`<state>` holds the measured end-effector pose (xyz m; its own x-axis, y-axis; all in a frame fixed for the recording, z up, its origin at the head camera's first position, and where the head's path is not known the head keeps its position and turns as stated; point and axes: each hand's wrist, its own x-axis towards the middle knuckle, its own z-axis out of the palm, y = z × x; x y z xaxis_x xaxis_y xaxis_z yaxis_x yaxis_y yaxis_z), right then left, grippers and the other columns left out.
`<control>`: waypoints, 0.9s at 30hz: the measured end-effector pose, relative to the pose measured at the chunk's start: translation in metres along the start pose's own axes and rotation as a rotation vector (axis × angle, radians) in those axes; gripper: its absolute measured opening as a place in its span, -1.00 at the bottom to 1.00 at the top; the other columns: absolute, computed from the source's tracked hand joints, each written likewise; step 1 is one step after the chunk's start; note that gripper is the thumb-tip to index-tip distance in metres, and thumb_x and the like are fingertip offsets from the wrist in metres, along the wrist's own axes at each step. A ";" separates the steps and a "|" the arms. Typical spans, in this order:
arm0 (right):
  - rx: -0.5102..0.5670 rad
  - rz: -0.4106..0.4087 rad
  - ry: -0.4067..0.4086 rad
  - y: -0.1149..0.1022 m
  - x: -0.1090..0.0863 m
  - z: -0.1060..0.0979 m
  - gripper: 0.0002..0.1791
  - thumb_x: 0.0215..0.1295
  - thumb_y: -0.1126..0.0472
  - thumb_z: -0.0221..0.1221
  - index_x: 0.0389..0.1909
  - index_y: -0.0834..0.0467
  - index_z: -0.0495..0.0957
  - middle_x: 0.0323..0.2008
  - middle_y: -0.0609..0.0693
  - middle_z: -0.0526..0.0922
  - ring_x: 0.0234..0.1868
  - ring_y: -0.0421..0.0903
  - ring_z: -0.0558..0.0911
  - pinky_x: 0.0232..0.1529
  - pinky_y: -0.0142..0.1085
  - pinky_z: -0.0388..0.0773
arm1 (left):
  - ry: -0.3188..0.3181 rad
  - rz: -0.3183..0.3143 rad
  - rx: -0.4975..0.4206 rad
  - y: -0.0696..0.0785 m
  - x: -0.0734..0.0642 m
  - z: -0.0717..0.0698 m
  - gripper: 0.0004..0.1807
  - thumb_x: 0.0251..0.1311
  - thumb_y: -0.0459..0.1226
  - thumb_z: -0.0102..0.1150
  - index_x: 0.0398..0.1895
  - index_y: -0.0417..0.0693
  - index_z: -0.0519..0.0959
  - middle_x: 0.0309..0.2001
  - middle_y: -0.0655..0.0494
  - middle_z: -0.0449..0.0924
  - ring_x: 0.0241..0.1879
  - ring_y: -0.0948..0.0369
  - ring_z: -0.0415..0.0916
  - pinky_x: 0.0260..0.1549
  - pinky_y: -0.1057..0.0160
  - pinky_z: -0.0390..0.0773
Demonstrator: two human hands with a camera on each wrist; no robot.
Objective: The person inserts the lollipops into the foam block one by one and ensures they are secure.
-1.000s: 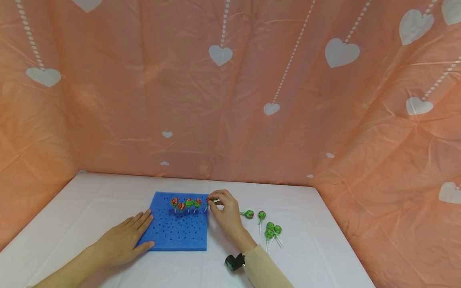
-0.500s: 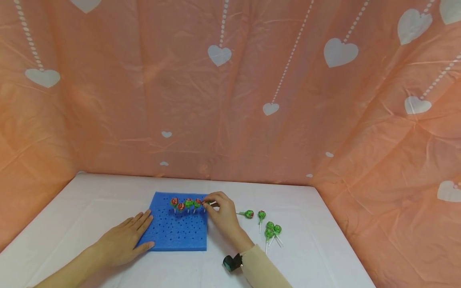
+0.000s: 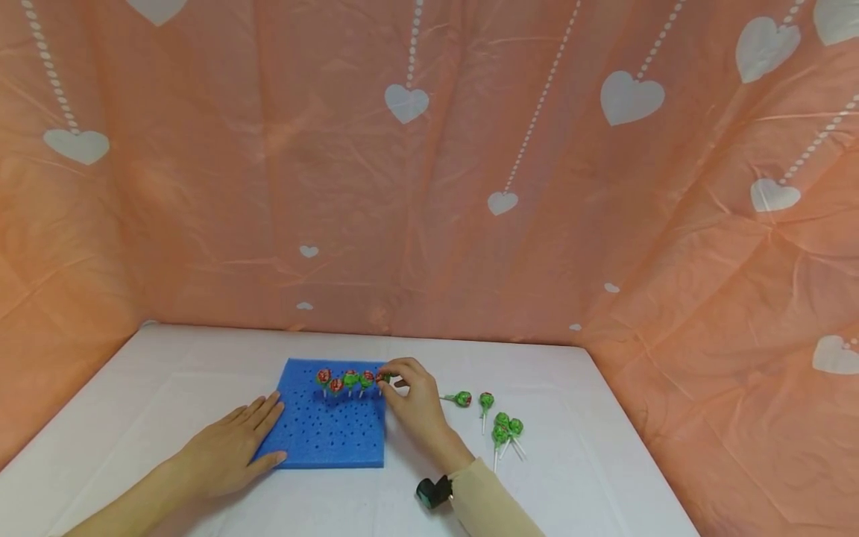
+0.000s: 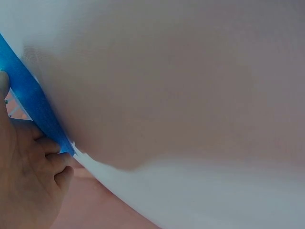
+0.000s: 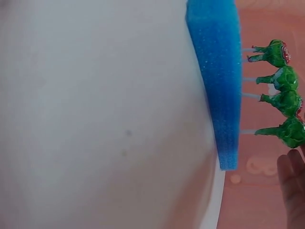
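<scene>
A blue foam block (image 3: 329, 444) dotted with small holes lies on the white table. Several lollipops (image 3: 350, 379) in green and red wrappers stand upright in a row near its back edge. My left hand (image 3: 224, 453) rests on the block's left edge, fingers straight and thumb apart at the front corner. At the back right, my right hand (image 3: 417, 406) pinches the head of another lollipop (image 5: 290, 132) between thumb and fingertips. In the right wrist view that lollipop's white stick meets the foam's top; how deep it sits cannot be seen.
Right of the block, one lollipop (image 3: 463, 399) lies sideways and another (image 3: 486, 401) points its stick toward the front. Closer in is a cluster of green-wrapped lollipops (image 3: 500, 434). An orange curtain (image 3: 456, 261) with white hearts hangs behind and beside the table.
My right hand has shifted slightly left with the pinched lollipop, bringing it over the block's right back corner beside the row. My left hand has stayed in place.
</scene>
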<state>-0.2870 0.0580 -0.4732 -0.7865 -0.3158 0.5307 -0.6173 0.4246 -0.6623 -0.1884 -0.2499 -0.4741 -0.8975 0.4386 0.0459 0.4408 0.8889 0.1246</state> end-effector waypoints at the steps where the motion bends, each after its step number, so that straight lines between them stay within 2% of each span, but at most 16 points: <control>1: 0.002 -0.003 0.000 0.000 0.000 0.000 -0.81 0.37 0.33 0.35 -0.03 0.23 0.73 0.01 0.01 0.67 0.00 -0.05 0.68 -0.05 -0.29 0.72 | 0.000 0.000 0.002 0.000 0.000 0.000 -0.09 0.47 0.20 0.06 0.46 -0.46 0.33 0.51 -0.44 0.22 0.47 -0.36 0.21 0.40 -0.31 0.31; 8: 0.031 -0.028 0.008 -0.004 -0.003 -0.008 -0.79 0.38 0.33 0.33 -0.01 0.23 0.72 0.03 0.04 0.67 0.01 0.09 0.69 -0.05 -0.27 0.72 | -0.011 -0.003 -0.001 -0.001 0.001 0.000 -0.09 0.47 0.21 0.06 0.46 -0.46 0.33 0.51 -0.44 0.20 0.48 -0.37 0.20 0.40 -0.32 0.30; 14: 0.050 -0.027 0.043 -0.003 -0.008 -0.018 -0.77 0.34 0.39 0.33 -0.01 0.26 0.71 0.03 0.06 0.67 -0.02 0.05 0.70 -0.05 -0.21 0.75 | -0.005 0.002 0.004 -0.001 0.000 0.000 -0.10 0.47 0.19 0.07 0.45 -0.47 0.34 0.50 -0.45 0.22 0.47 -0.37 0.21 0.39 -0.32 0.31; 21: 0.050 -0.044 0.111 0.010 -0.013 -0.036 -0.75 0.29 0.44 0.35 -0.02 0.28 0.71 0.01 0.07 0.68 -0.04 0.05 0.68 -0.09 -0.16 0.77 | -0.017 -0.002 0.004 -0.001 0.001 0.000 -0.09 0.47 0.21 0.05 0.46 -0.46 0.33 0.51 -0.44 0.21 0.48 -0.37 0.20 0.40 -0.32 0.30; 27: 0.009 -0.049 0.172 0.025 -0.018 -0.055 -0.74 0.26 0.48 0.36 -0.04 0.29 0.71 -0.02 0.09 0.69 -0.06 0.06 0.68 -0.13 -0.13 0.78 | 0.001 0.005 0.006 -0.001 0.001 0.000 -0.10 0.47 0.19 0.07 0.45 -0.47 0.34 0.50 -0.45 0.22 0.47 -0.37 0.22 0.39 -0.32 0.32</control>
<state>-0.2870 0.1211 -0.4702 -0.7418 -0.1855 0.6444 -0.6553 0.4049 -0.6377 -0.1894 -0.2500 -0.4741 -0.8955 0.4426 0.0473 0.4450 0.8876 0.1186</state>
